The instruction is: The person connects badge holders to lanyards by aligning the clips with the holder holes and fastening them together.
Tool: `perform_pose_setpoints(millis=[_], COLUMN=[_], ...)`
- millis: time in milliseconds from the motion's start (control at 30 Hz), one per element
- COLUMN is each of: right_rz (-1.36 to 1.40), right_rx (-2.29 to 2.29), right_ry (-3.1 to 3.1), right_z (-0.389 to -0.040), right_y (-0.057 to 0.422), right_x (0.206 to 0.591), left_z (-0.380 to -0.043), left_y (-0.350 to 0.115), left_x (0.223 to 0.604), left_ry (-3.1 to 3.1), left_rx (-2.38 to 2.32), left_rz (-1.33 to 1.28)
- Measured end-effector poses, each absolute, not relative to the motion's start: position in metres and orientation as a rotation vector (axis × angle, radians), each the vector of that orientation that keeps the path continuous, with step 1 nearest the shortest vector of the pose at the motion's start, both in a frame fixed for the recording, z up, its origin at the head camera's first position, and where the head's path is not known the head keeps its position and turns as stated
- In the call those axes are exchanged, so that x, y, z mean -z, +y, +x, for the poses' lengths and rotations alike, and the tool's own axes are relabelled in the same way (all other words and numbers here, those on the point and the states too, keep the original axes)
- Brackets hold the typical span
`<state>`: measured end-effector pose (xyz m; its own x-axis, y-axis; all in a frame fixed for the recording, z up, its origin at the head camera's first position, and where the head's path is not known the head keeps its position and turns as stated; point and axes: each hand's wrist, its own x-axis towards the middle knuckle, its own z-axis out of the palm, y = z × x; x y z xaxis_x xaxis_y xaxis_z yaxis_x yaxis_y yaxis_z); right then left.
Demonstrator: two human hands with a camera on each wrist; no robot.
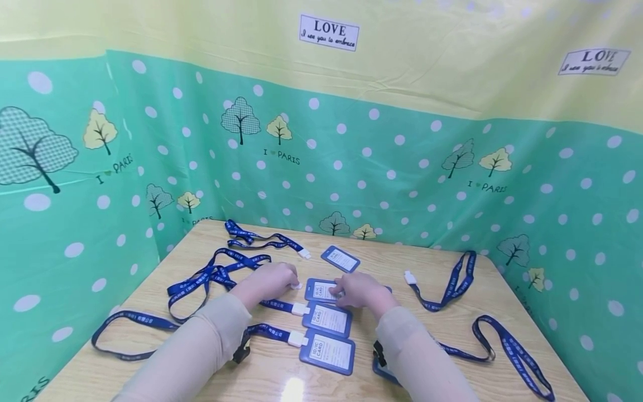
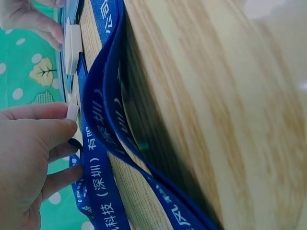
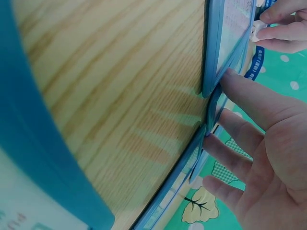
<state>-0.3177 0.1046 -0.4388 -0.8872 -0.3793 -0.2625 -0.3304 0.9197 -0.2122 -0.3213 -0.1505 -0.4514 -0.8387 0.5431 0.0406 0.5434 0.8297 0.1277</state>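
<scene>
My left hand (image 1: 273,280) pinches a lanyard's white clip (image 2: 72,112) between thumb and forefinger, just left of the top blue badge holder (image 1: 317,291) in the head view's column. My right hand (image 1: 358,290) lies over that holder's right part, its fingers (image 3: 240,127) fairly straight and touching it. Below it lie a middle badge holder (image 1: 329,319) and a front badge holder (image 1: 329,352), each joined at its left end to a blue lanyard by a white clip. Another holder's corner (image 1: 388,289) shows past my right hand, the rest hidden.
A loose badge holder (image 1: 340,259) lies at the back. Blue lanyards sprawl across the table (image 1: 382,259), including a back-left lanyard (image 1: 266,242) and a right-hand lanyard (image 1: 454,287). My right forearm partly covers a near badge holder (image 1: 384,373). A patterned green curtain (image 1: 402,184) surrounds the table.
</scene>
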Motion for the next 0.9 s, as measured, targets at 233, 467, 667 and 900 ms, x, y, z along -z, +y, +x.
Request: perform_pose_setpoints(millis=[233, 467, 667, 900], right_rz=[-0.532, -0.530, -0.525, -0.524], right_rx=[0.237, 0.231, 0.230, 0.236], right_ry=[2.777, 2.777, 2.774, 2.777], right_z=[-0.3188, -0.3193, -0.3194, -0.3192], right_y=[0.1052, 0.1049, 0.1045, 0.1036], right_x=[0.4394, 0.4401, 0.4401, 0.4396], left_z=[-0.3214, -0.3221, -0.3218, -0.3225], left_y=[-0.1501, -0.1494, -0.1491, -0.1492], left_x=[0.4522, 0.4530, 0.4522, 0.4524], left_ry=[-2.985, -2.977, -2.972, -2.963], left_rx=[0.223, 0.218, 0.220, 0.224], left_rz=[-0.924, -0.941, -0.949, -0.986])
